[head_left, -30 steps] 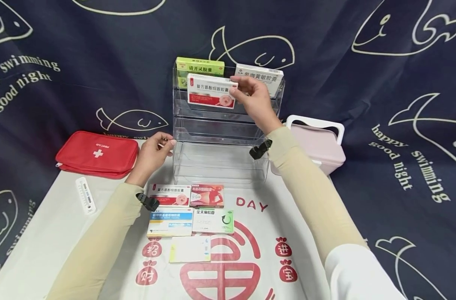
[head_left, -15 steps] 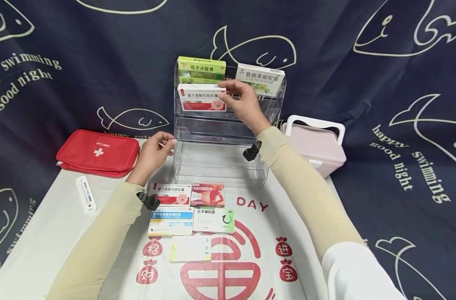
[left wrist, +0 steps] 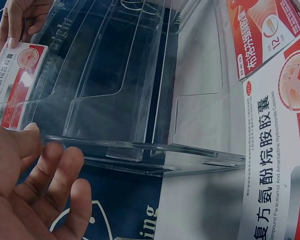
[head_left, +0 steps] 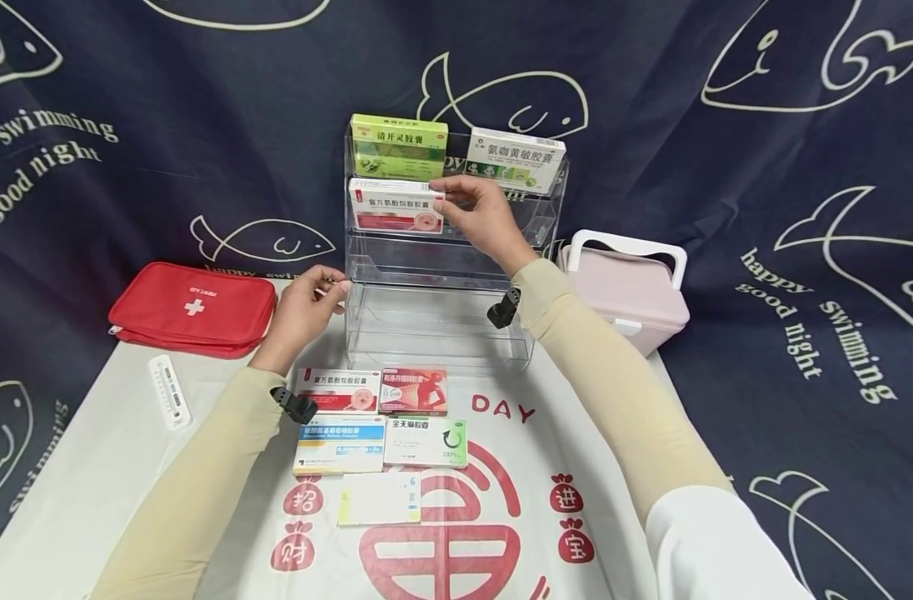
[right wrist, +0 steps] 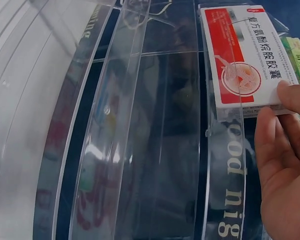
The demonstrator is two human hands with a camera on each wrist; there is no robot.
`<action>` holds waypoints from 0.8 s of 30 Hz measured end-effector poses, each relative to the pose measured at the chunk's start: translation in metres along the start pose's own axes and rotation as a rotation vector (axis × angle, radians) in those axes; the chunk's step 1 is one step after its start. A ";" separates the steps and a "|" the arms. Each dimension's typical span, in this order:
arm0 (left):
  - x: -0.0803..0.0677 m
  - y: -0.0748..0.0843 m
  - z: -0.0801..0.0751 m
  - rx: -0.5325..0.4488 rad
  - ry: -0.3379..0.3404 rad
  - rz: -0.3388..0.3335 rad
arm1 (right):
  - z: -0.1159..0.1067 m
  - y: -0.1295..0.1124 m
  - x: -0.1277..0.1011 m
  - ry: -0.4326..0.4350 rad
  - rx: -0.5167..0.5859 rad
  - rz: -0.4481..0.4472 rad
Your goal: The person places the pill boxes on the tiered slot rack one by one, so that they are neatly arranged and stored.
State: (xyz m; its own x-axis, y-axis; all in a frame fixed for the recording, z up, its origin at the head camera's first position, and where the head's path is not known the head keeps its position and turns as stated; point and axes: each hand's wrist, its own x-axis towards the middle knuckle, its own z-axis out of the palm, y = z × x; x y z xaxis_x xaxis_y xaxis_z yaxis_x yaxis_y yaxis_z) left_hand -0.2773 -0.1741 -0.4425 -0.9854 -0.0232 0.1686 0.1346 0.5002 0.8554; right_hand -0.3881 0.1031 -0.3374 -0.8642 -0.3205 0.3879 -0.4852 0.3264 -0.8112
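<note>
Head view: right hand (head_left: 486, 215) pinches red-banded white box (head_left: 391, 211), upright, left hand (head_left: 306, 307) at edge of clear rack (head_left: 434, 252), can't tell if gripping; red pouch (head_left: 215, 315) shows only here.

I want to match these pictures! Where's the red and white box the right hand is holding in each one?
Head: the red and white box is above the middle, slightly left.
Left wrist: the box is at the left edge, not the lookalike box at right.
Right wrist: the box is at the upper right.
Landmark in all three: the clear rack.
</note>
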 end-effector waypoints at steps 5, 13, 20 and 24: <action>0.000 0.000 -0.001 0.005 0.000 -0.007 | 0.000 0.002 0.001 -0.007 -0.016 -0.005; -0.001 0.000 -0.001 0.004 -0.001 -0.010 | 0.001 0.001 -0.002 0.005 -0.124 -0.023; 0.000 0.001 0.000 0.008 0.001 -0.006 | 0.003 0.000 -0.003 0.032 -0.205 -0.100; -0.001 0.002 -0.001 0.008 0.000 -0.006 | 0.003 0.000 -0.004 0.029 -0.225 -0.122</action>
State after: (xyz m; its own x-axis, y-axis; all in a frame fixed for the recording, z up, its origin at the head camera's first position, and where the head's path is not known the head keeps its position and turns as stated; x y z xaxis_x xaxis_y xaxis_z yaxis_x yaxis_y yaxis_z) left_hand -0.2762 -0.1741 -0.4408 -0.9862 -0.0258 0.1635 0.1281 0.5068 0.8525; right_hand -0.3841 0.1017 -0.3402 -0.7993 -0.3454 0.4918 -0.6008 0.4777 -0.6410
